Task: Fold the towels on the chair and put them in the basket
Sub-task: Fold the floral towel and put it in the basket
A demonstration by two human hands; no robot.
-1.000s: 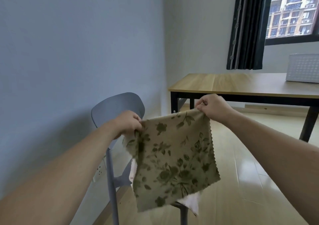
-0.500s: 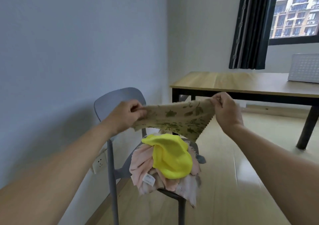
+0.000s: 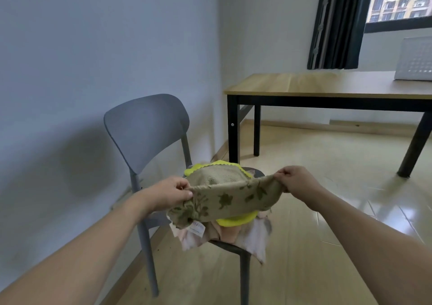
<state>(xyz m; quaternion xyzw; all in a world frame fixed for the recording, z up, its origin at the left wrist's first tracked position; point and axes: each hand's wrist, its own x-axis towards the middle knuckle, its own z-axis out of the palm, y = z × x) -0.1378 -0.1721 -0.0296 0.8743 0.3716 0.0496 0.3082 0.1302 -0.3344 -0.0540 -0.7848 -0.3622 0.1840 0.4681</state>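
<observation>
A beige towel with green flowers [image 3: 230, 198] is stretched between my hands, low over the grey chair [image 3: 149, 129]. My left hand [image 3: 169, 193] pinches its left edge, my right hand [image 3: 295, 179] pinches its right edge. The towel's far half lies on the pile on the seat. Under it a yellow towel [image 3: 236, 220] shows, and pink and pale towels [image 3: 224, 233] hang off the seat's front. A white perforated basket [image 3: 415, 59] stands on the wooden table [image 3: 315, 84] at the far right.
The chair stands against the grey wall [image 3: 93, 47] on the left. The table with black legs is behind it to the right. A dark curtain [image 3: 336, 23] hangs beside the window. Pale wooden floor [image 3: 327, 187] stretches to the right.
Both hands have come down from chest height with the flowered towel. It hung as a flat sheet before; now it lies spread across the pile on the chair.
</observation>
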